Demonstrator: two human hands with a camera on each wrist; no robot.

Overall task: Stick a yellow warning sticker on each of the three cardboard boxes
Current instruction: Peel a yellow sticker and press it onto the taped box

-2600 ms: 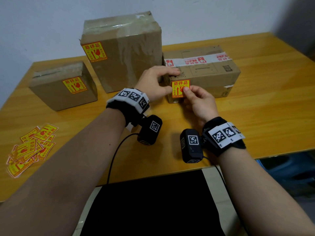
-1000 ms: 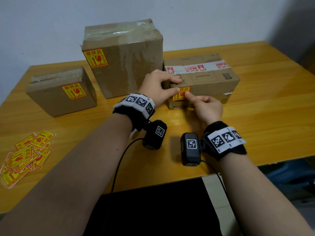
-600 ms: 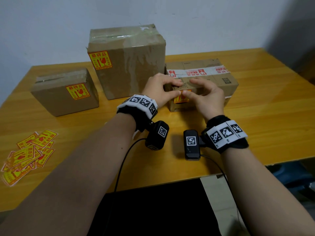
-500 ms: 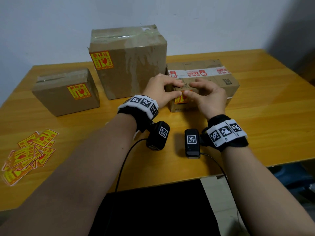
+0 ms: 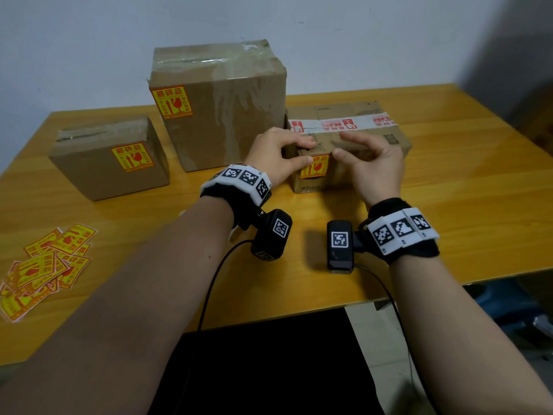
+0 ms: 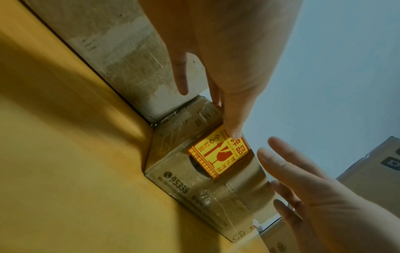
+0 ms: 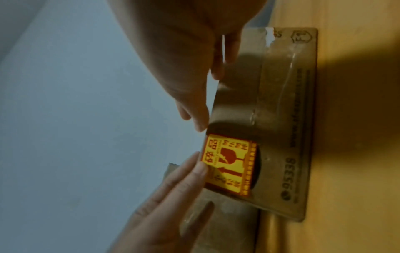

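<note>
Orange wooden table [image 5: 449, 181] against a pale wall, three cardboard boxes lined up.
Left hand [image 5: 276, 158] thumb presses the yellow sticker [image 5: 314, 170] onto the "95338" box [image 5: 353, 139]; right hand [image 5: 371, 166] hovers, fingers relaxed.

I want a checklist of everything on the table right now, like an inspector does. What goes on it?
Surface: wooden table, all three boxes stand on it.
Job's things: small box, tall box and low box each carry a yellow sticker; the newest sticker sits on the low box's front.
Clutter: pile of spare stickers at the table's left edge.
Hands: left hand rests on the low box with its thumb on the sticker's edge; right hand is beside it, fingers relaxed, holding nothing.
Cables: black cable runs from the left wrist camera off the table's front edge.
Surroundings: plain wall behind.
</note>
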